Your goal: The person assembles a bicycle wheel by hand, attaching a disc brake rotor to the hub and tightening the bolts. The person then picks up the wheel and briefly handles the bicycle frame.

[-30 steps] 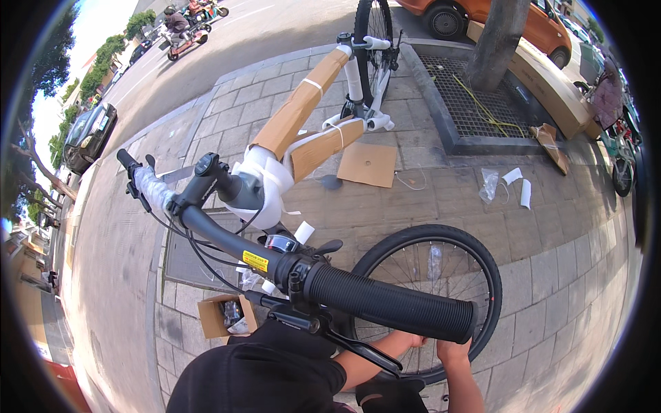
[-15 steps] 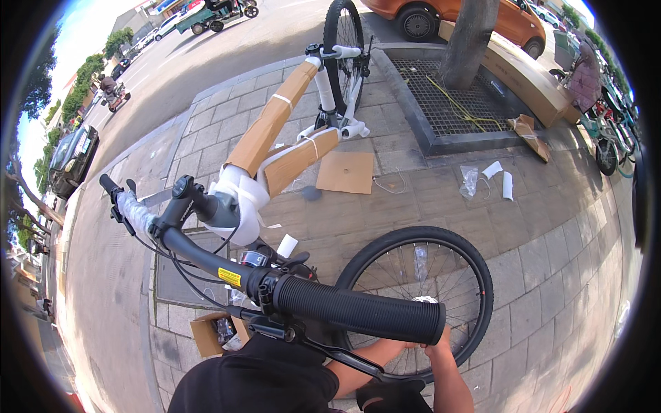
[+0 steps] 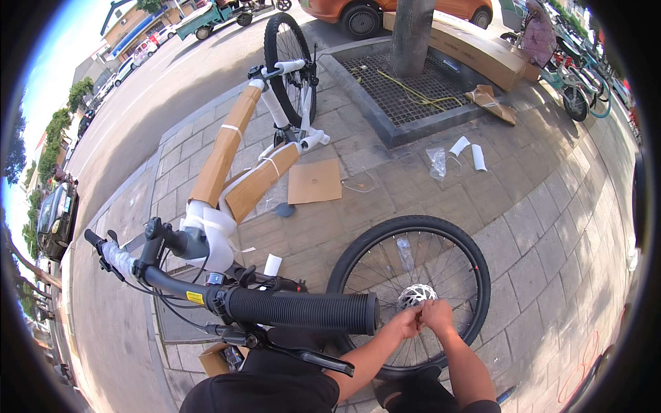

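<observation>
A loose bicycle wheel (image 3: 342, 259) lies on the paving, its silver brake rotor (image 3: 417, 292) facing up at the hub. Just below the rotor, my left hand (image 3: 407, 322) and my right hand (image 3: 438, 316) meet with curled fingers. Whatever they pinch is too small or hidden to tell. Across the view to their left reaches the handlebar with its ribbed black grip (image 3: 303, 311) and brake lever (image 3: 310, 358). This bar belongs to a bicycle frame wrapped in cardboard (image 3: 227, 141) and white foam (image 3: 213, 234).
The rear wheel (image 3: 289, 69) stands at the frame's far end. A small open box (image 3: 215, 361) of parts sits beside my leg. Flat cardboard (image 3: 315, 182), foam pieces (image 3: 478, 157) and a plastic bag (image 3: 436, 164) litter the paving. Behind are a tree grate (image 3: 372, 89) and long carton (image 3: 475, 49).
My view has shifted, so the handlebar sits lower and further left. Both hands, partly hidden behind the grip before, now show together beside the rotor.
</observation>
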The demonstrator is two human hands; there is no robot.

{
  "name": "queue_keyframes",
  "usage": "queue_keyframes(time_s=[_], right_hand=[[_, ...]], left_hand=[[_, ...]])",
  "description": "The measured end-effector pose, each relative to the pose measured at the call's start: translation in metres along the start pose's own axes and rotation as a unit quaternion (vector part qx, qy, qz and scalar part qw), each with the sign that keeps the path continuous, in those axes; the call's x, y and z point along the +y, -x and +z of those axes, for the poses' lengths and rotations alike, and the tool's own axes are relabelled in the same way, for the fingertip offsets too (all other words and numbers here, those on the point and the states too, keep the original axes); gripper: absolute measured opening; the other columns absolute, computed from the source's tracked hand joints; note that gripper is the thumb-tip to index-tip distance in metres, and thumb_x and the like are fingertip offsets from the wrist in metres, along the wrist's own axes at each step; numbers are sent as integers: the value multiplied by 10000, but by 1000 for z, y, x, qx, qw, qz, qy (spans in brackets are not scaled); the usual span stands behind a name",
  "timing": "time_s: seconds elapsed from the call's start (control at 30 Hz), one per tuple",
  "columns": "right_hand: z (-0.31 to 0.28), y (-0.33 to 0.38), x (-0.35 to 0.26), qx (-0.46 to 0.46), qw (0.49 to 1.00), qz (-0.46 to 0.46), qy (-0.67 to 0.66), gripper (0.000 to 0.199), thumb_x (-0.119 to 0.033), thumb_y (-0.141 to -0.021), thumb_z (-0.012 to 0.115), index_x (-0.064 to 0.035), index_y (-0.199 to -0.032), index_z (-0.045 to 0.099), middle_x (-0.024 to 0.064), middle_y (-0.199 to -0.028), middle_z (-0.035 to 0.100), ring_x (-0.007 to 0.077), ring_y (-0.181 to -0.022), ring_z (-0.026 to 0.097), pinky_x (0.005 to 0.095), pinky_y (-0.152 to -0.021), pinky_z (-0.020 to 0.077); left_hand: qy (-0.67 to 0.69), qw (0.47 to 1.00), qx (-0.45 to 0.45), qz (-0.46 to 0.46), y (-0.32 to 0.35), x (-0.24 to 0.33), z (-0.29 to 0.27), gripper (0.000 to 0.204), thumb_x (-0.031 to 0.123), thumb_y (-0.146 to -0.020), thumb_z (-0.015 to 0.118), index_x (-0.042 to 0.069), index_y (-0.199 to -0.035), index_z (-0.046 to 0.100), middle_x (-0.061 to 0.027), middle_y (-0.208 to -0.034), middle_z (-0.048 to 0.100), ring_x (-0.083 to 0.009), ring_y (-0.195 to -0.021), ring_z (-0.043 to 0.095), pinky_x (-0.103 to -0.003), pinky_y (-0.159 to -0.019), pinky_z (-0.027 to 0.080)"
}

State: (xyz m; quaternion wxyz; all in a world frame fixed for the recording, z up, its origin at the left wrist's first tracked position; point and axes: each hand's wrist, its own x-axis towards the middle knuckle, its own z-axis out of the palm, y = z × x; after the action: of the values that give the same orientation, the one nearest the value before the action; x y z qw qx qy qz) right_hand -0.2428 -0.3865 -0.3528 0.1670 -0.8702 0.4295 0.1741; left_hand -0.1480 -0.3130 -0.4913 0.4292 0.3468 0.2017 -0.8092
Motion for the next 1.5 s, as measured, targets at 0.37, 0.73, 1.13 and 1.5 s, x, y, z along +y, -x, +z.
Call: queue_keyframes(time_s=[0.37,0.73,1.13,1.5], right_hand=[[-37,31,-8,-74,975,-70,198,268,-231,-998,610,-68,-1186,709,111,-1214,714,276,-1017,748,404,-826,601],[30,5,-3,-23,687,382,-618,486,-333,-1075,579,30,-769,685,139,-576,608,244,-465,621,393,-441,467],[-12,4,0,7,979,-153,134,318,-286,-1036,548,-31,-991,733,162,-990,761,267,-895,751,395,-702,593],[-1,15,5,8,981,137,-137,338,-279,-1066,503,-18,-1037,715,144,-905,714,244,-728,706,393,-615,549]], left_hand=[[-41,996,69,-26,7,4,10,238,461,-1013,724,268,-875,712,136,-751,604,-60,-625,439,-260,-605,315],[-28,994,-87,-63,9,-4,11,284,441,-1073,639,180,-997,722,19,-850,701,-146,-732,616,-343,-624,441],[0,1000,-30,2,-31,-7,-27,183,374,-974,778,206,-935,716,67,-851,729,-91,-696,649,-281,-563,440],[-35,999,8,-22,0,1,4,268,446,-1048,672,242,-874,675,120,-743,570,-73,-629,441,-287,-636,338]])
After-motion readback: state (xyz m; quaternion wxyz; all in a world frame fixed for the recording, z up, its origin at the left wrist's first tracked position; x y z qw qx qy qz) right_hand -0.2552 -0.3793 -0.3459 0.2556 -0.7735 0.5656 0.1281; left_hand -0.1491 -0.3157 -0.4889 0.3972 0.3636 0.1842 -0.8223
